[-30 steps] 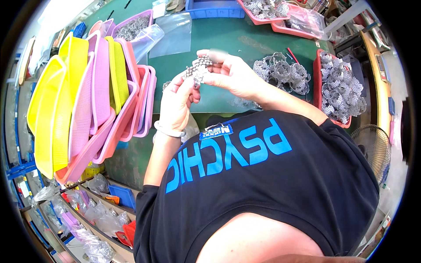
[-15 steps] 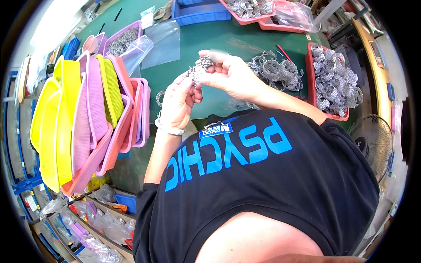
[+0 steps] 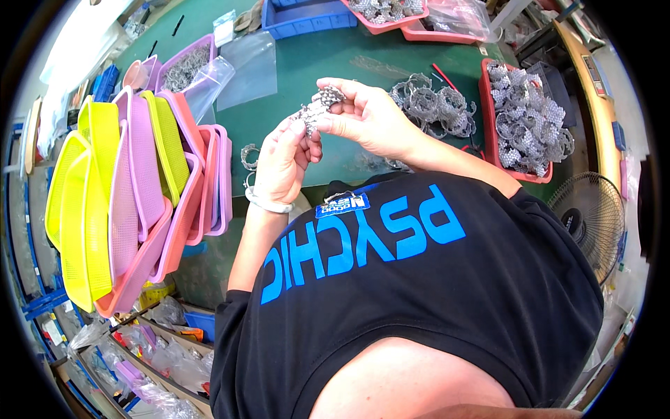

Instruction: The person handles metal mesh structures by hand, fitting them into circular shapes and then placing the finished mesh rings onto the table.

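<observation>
Nearest is the person's black shirt (image 3: 433, 300) with blue lettering, and beyond it the two bare hands meet over the green worktop (image 3: 314, 59). The left hand (image 3: 283, 160), with a white band (image 3: 269, 202) around its wrist, pinches one end of a silvery, knobbly metal piece (image 3: 317, 109) between thumb and fingers; the right hand (image 3: 370, 122) has the other end, its thumb and fingers closed on it too. The piece lies held between them. Just left of the left hand is a grey metal ring (image 3: 249, 157). Stacked plastic baskets (image 3: 87, 216) stand further left. To the right lie a heap of grey bands (image 3: 436, 106) and a red tray (image 3: 489, 133) filled with more. Farthest, a blue tray (image 3: 310, 26) sits at the top.
</observation>
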`<state>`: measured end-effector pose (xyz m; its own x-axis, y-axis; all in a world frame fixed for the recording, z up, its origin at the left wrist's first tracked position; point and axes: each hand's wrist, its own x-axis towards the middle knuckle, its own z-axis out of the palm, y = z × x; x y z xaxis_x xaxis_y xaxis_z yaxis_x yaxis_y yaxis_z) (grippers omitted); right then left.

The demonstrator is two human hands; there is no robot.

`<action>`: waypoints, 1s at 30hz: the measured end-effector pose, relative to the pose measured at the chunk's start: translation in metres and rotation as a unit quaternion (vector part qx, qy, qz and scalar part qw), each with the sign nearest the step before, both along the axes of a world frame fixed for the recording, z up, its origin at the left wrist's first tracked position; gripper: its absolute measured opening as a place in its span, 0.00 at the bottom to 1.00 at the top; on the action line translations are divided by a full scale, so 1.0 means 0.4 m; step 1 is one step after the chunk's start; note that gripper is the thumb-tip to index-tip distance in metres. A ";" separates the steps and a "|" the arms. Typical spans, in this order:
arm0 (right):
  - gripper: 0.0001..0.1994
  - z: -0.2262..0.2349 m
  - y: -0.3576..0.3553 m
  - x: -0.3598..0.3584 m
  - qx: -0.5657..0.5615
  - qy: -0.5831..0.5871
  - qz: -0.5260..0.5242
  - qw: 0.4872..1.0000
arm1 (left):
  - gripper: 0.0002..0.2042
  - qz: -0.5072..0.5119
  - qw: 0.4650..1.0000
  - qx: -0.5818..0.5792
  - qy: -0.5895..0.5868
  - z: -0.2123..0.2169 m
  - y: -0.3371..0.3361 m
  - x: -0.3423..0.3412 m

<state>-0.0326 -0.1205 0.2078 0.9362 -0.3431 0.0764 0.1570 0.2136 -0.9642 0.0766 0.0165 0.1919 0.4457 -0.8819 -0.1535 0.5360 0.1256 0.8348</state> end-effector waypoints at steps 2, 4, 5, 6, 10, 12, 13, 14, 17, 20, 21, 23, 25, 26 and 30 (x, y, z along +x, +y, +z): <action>0.29 0.000 -0.001 -0.004 -0.004 0.006 0.004 1.000 | 0.12 0.000 1.000 -0.001 0.004 -0.003 0.002 -0.003; 0.29 0.001 -0.001 -0.007 -0.009 0.011 0.009 1.000 | 0.12 0.001 1.000 -0.003 0.008 -0.003 0.005 -0.006; 0.30 0.001 0.000 -0.008 -0.014 0.017 0.011 1.000 | 0.12 0.001 1.000 -0.002 0.007 -0.003 0.006 -0.008; 0.30 0.002 0.001 -0.009 -0.019 0.022 0.014 0.999 | 0.12 0.002 1.000 -0.002 0.005 -0.002 0.008 -0.010; 0.30 0.001 0.001 -0.015 -0.043 0.034 0.022 0.998 | 0.12 0.004 1.000 0.000 0.010 -0.001 0.012 -0.014; 0.31 -0.001 0.002 -0.016 -0.038 0.036 0.026 0.998 | 0.12 0.004 1.000 0.004 0.014 -0.002 0.014 -0.016; 0.31 0.000 0.002 -0.017 -0.038 0.036 0.027 0.998 | 0.12 0.005 1.000 0.004 0.014 -0.001 0.015 -0.017; 0.31 0.002 0.003 -0.019 -0.038 0.041 0.029 0.998 | 0.12 0.008 1.000 0.003 0.013 -0.001 0.016 -0.019; 0.31 0.004 0.004 -0.021 -0.039 0.039 0.031 0.998 | 0.12 0.013 1.000 0.003 0.011 0.005 0.019 -0.024; 0.31 -0.004 0.001 -0.021 -0.038 0.030 0.026 0.999 | 0.12 0.024 1.000 0.004 0.010 0.009 0.016 -0.031; 0.31 -0.006 0.001 -0.021 -0.037 0.026 0.024 0.999 | 0.12 0.034 0.999 0.004 0.009 0.011 0.017 -0.034; 0.32 0.005 -0.001 -0.024 -0.064 0.035 0.016 0.997 | 0.12 0.050 0.999 0.009 0.003 0.013 0.016 -0.039; 0.33 0.006 -0.002 -0.024 -0.091 0.043 0.007 0.995 | 0.12 0.065 0.998 0.015 -0.003 0.013 0.016 -0.039; 0.33 0.004 -0.002 -0.023 -0.094 0.026 -0.004 0.995 | 0.12 0.077 0.997 0.018 -0.011 0.012 0.016 -0.039; 0.32 0.006 -0.002 -0.026 -0.088 0.005 -0.013 0.996 | 0.12 0.098 0.994 0.029 -0.034 0.016 0.013 -0.041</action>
